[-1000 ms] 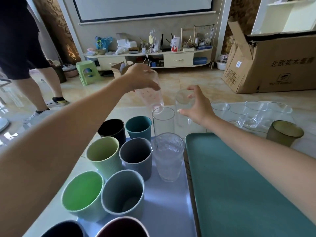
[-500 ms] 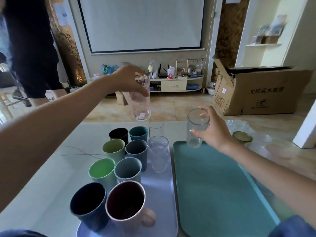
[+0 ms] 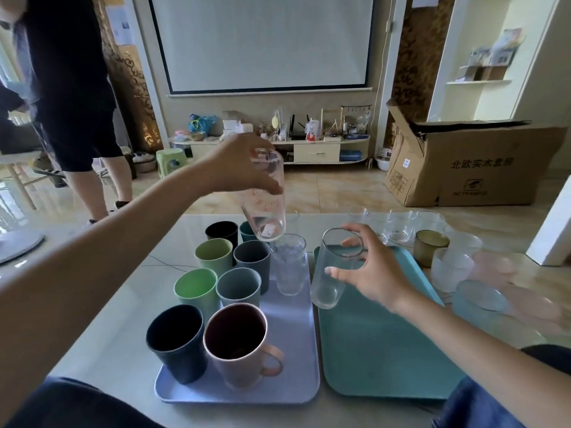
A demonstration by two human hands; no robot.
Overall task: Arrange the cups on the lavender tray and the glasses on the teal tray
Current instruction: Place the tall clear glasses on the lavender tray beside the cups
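My left hand (image 3: 238,166) grips a tall clear glass with pink print (image 3: 267,208), lifted above the far end of the lavender tray (image 3: 290,341). My right hand (image 3: 370,270) holds a plain clear glass (image 3: 329,273), tilted, over the left edge of the teal tray (image 3: 386,350). The lavender tray carries several coloured cups, among them a pink mug (image 3: 239,344) and a dark blue cup (image 3: 176,341), plus a textured clear glass (image 3: 289,264). No object stands on the teal tray.
More glasses stand on the table beyond and right of the teal tray: clear ones (image 3: 401,227), an amber one (image 3: 429,247), frosted ones (image 3: 451,268). A person (image 3: 77,103) stands at the left. A cardboard box (image 3: 475,162) sits on the floor.
Both hands have drawn nearer with their glasses. The right hand's glass has come lower and leftward over the teal tray's left edge and now tilts. The left hand's glass stays raised.
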